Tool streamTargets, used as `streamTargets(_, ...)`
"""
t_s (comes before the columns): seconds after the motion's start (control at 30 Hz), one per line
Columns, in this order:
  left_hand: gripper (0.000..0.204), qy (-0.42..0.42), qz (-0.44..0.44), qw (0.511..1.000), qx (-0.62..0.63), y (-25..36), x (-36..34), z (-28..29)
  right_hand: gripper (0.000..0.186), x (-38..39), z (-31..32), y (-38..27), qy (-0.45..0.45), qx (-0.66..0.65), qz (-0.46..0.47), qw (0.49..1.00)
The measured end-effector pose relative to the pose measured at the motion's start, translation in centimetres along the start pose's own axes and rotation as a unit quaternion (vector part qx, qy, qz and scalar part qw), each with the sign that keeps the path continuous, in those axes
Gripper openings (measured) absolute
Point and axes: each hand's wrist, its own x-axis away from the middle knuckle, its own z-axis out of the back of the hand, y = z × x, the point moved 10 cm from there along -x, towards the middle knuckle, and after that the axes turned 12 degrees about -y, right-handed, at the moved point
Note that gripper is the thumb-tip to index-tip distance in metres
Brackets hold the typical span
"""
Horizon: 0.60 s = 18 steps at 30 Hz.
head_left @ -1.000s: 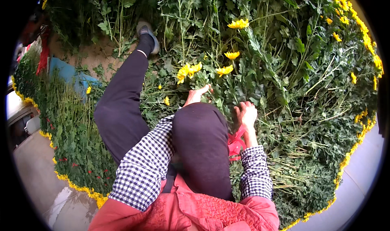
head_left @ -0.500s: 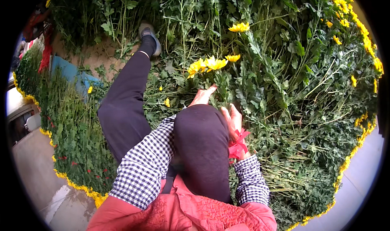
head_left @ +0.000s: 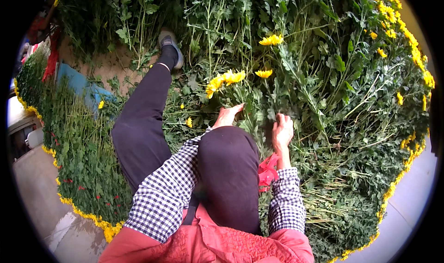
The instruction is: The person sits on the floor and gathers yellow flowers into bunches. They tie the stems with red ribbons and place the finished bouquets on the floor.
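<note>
My left hand (head_left: pixel 225 117) is closed round the leafy stems of a small bunch of yellow chrysanthemums (head_left: pixel 225 81), just beyond my raised right knee; its thumb points right and its other fingers are mostly hidden. My right hand (head_left: pixel 282 131) is to the right of that bunch, low among the green leaves, with its fingers curled in. What it grips, if anything, cannot be made out. Red strips (head_left: pixel 267 173) hang at my right wrist. One single yellow bloom (head_left: pixel 263 74) lies beyond the hands, and another flower (head_left: pixel 271 40) farther off.
Cut stems and leaves (head_left: pixel 333 189) spread thickly all round me. Yellow flower heads (head_left: pixel 393 186) line the pile's right edge, and more edge the lower left (head_left: pixel 92 216). A blue sheet (head_left: pixel 76 85) and bare brown ground (head_left: pixel 115 61) show at left, near my outstretched foot (head_left: pixel 170 43).
My right hand has moved right, away from the left hand and the bunch, and its fingers have curled. The bunch in my left hand has shifted slightly left and tilted.
</note>
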Motion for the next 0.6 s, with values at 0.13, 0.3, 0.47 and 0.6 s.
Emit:
streamTargets(0.13, 0.035, 0.023, -0.039, 0.999, 0.013, 0.6, -0.4, 0.0, 0.028, 0.8, 1.2, -0.1, 0.04, -0.075, 0.022, 0.996)
streamTargets(0.3, 0.03, 0.002, -0.049, 0.997, -0.057, 1.0, -0.1, -0.5, 0.04, -0.4, 4.9, -0.9, 0.164, -0.015, 0.071, 0.984)
streamTargets(0.47, 0.039, -0.045, 0.054, 0.997, 0.029, -0.7, 0.1, -0.4, 0.037, -5.5, 12.1, 0.4, 0.239, 0.192, -0.014, 0.952)
streamTargets(0.6, 0.036, -0.066, -0.01, 0.998, 0.011, 0.4, -0.6, -0.9, 0.026, -5.9, 12.3, 5.6, 0.179, -0.054, 0.016, 0.982)
